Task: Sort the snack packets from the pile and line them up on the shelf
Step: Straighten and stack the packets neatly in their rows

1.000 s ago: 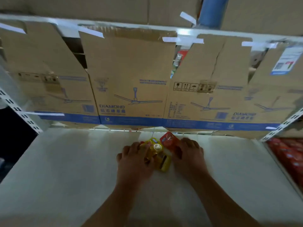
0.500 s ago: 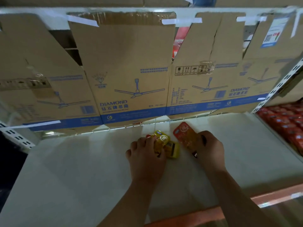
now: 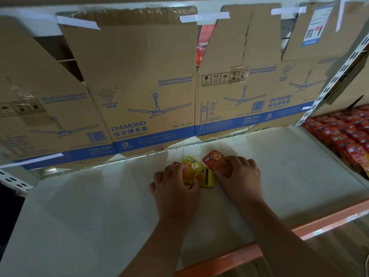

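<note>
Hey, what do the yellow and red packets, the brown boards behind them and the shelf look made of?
Yellow packet and red packet: glossy plastic film, probably; both catch bright highlights. Brown boards: matte cardboard, shown by creases, a tear and printed box markings. Shelf: smooth pale surface, perhaps painted metal; hard to tell.

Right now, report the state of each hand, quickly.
Left hand: closed, fingers curled on the yellow packet.
Right hand: closed, fingers curled over the red packet.
</note>
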Demonstrator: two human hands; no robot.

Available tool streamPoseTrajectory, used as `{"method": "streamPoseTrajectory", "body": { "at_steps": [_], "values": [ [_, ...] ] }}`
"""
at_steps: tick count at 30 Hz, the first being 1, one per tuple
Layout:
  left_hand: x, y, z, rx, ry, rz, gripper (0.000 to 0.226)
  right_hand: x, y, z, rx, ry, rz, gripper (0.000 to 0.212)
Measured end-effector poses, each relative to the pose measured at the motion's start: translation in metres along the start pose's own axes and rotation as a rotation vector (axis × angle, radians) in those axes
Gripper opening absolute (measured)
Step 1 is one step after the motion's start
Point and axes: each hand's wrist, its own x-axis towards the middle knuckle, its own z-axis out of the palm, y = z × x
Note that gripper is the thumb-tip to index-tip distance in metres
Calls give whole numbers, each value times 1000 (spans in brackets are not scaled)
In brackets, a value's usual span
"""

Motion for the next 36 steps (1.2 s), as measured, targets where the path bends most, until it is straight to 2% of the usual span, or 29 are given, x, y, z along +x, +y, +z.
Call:
{"method": "streamPoseTrajectory", "body": {
  "at_steps": [9,12,18,24,29,36],
  "values": [
    [-3,2,-5,-133,26,61,36,-4,3,-2,267,120,-24,60],
    [-7,5,-9,-177,31,68,34,-8,3,-13,401,131,23,60],
    [-22,18,-18,-220,58,84,29,-21,29,-42,548,122,64,44],
    [-46,93,-14,-337,147,194,31,-29,82,-96,729,129,101,27],
    [-69,184,-5,-523,74,113,31,-33,149,-148,725,162,83,29],
    [-118,327,31,-626,-13,197,32,-53,282,-238,725,282,121,24]
  ]
}}
